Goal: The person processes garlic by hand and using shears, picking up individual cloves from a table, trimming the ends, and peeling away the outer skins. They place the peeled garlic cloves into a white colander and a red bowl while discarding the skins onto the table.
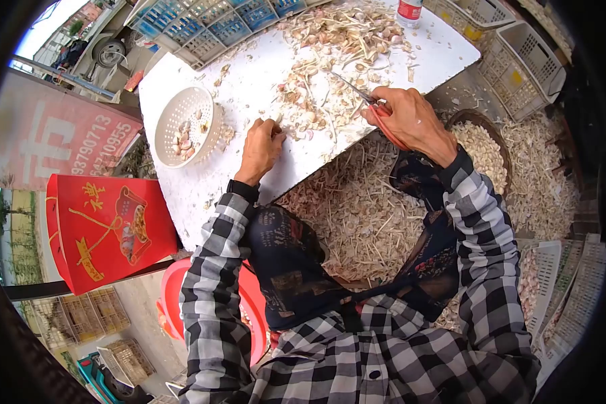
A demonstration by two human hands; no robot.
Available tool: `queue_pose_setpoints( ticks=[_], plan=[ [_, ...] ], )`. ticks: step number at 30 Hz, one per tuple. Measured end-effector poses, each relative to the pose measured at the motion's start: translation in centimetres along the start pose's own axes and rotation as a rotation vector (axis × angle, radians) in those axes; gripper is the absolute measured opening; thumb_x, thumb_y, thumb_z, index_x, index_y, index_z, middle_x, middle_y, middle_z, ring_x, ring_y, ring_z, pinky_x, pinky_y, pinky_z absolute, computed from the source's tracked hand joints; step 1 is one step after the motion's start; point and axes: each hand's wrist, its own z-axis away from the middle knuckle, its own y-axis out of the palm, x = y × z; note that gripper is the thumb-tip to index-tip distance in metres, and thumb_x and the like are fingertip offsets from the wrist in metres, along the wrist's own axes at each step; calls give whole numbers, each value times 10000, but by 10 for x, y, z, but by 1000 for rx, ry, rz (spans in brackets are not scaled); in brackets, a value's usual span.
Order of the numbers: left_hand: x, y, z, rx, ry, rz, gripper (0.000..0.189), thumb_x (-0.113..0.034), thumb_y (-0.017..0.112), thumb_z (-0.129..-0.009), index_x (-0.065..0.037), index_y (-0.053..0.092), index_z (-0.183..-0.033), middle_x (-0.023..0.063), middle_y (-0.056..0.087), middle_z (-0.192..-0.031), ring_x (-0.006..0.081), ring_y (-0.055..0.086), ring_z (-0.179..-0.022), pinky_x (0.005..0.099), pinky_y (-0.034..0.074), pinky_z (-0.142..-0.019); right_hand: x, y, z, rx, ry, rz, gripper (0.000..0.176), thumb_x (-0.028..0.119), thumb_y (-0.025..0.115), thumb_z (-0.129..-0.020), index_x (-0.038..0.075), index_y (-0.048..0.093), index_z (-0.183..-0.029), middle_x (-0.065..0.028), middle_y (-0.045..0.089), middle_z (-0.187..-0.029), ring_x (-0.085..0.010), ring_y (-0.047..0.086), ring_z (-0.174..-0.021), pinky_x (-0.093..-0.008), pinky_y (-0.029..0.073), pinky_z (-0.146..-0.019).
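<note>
My right hand (414,122) grips a pair of scissors (386,125) with red handles, its metal blades pointing up and left over the white table (249,87). Near the table's front edge is my left hand (261,151), its fingers curled together at the tips; whatever they may hold is too small to make out. Between and beyond the hands lie loose garlic cloves, dry stalks and skins, heaped into a pile of garlic scraps (343,34) at the back. Left of my left hand stands a round cream colander (215,128) with several garlic cloves (184,143) inside.
A blue-and-grey crate (209,30) and a bottle with a red label (409,12) stand at the table's back. To the right are a basket of peeled cloves (481,151) and plastic crates (522,71). A red gift bag (111,232) and red tub (249,303) are left.
</note>
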Motion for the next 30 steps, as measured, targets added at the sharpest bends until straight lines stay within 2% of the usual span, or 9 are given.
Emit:
queue_pose_setpoints(
  ticks=[1, 5, 9, 12, 13, 16, 20, 23, 30],
  plan=[
    [3, -1, 0, 30, 24, -21, 209, -110, 688, -753, 32, 630, -895, 172, 572, -838, 301, 575, -783, 389, 467, -699, -1, 2, -1, -7, -24, 7, 289, 295, 642, -826, 7, 640, -858, -101, 509, -528, -168, 436, -468, -353, 356, -483],
    [-3, -15, 15, 97, 22, 100, 189, -124, 665, -775, 34, 647, -877, 160, 608, -803, 255, 596, -745, 363, 475, -681, 0, 5, -1, -11, -30, 13, 284, 288, 641, -824, 8, 642, -876, -111, 521, -535, -176, 446, -470, -354, 361, -489],
    [-5, -28, 13, 199, -236, 212, 210, -165, 622, -839, 25, 662, -919, 99, 645, -710, 144, 578, -646, 292, 471, -619, 2, 8, -1, -2, -45, -9, 300, 292, 644, -824, 0, 639, -895, -106, 508, -522, -174, 440, -459, -354, 352, -479],
    [3, -16, -9, -90, -106, 151, 246, -180, 633, -831, 30, 645, -959, 143, 649, -789, 209, 602, -697, 344, 479, -638, 9, 7, -1, 33, -17, 6, 304, 298, 631, -812, 1, 638, -881, -142, 540, -551, -265, 510, -503, -386, 394, -511],
    [5, -10, -18, -92, -103, 154, 246, -180, 633, -831, 30, 645, -959, 143, 649, -789, 209, 602, -697, 344, 479, -638, 12, 6, -1, 50, 4, 3, 301, 299, 616, -800, 6, 638, -864, -180, 574, -586, -353, 582, -554, -416, 441, -546],
    [5, 5, -35, -47, 72, -83, 224, -80, 617, -767, 29, 608, -962, 239, 574, -869, 398, 577, -759, 451, 474, -672, 12, 10, -1, 74, -4, 31, 290, 292, 613, -802, 8, 637, -853, -182, 575, -589, -356, 588, -563, -427, 443, -543],
    [10, -2, -39, 17, 62, -162, 213, -55, 586, -753, 50, 625, -934, 273, 603, -851, 381, 603, -777, 421, 476, -733, 14, 16, 3, 71, -21, 50, 260, 263, 603, -803, 5, 630, -818, -185, 567, -582, -362, 587, -565, -438, 447, -531],
    [7, -28, -24, 158, -335, 591, 235, -49, 536, -869, 93, 570, -1053, 194, 635, -873, 268, 650, -753, 308, 541, -714, 14, 26, 7, 63, -74, 49, 265, 265, 609, -802, 2, 628, -824, -184, 571, -586, -357, 588, -558, -442, 450, -532],
    [-15, -59, 16, 179, -444, 1329, 228, 3, 506, -899, 72, 514, -1115, 184, 593, -1027, 261, 627, -974, 321, 527, -911, 34, 53, 10, 73, -229, -124, 280, 294, 628, -820, 26, 613, -897, -148, 576, -591, -332, 576, -533, -433, 449, -519]
  ],
)
